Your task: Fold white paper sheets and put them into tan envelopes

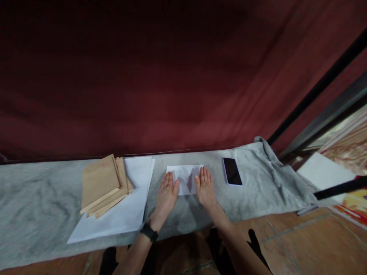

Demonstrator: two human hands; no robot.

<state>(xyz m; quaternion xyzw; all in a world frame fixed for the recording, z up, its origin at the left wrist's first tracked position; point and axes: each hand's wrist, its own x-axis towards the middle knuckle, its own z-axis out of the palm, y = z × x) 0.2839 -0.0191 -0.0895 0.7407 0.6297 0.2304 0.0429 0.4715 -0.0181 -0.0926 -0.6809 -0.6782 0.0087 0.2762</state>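
Observation:
A small white rectangle of paper [185, 181], perhaps folded, lies flat on the grey cloth in front of me. My left hand [167, 193] rests on its left end, palm down, with the fingers stretched out and the thumb a little apart. On the right end lies my right hand [205, 188], likewise flat with its fingers extended. Neither hand grips anything; both press or rest on the paper. A dark watch [149, 232] is on my left wrist.
Brown paper envelopes [100, 181] are stacked on large white sheets [114, 226] at the left. A phone [232, 171] lies right of my hands on the grey cloth [183, 223]. Behind hangs a dark red curtain [177, 84]. Black bars [315, 89] and a printed bag [355, 200] are at far right.

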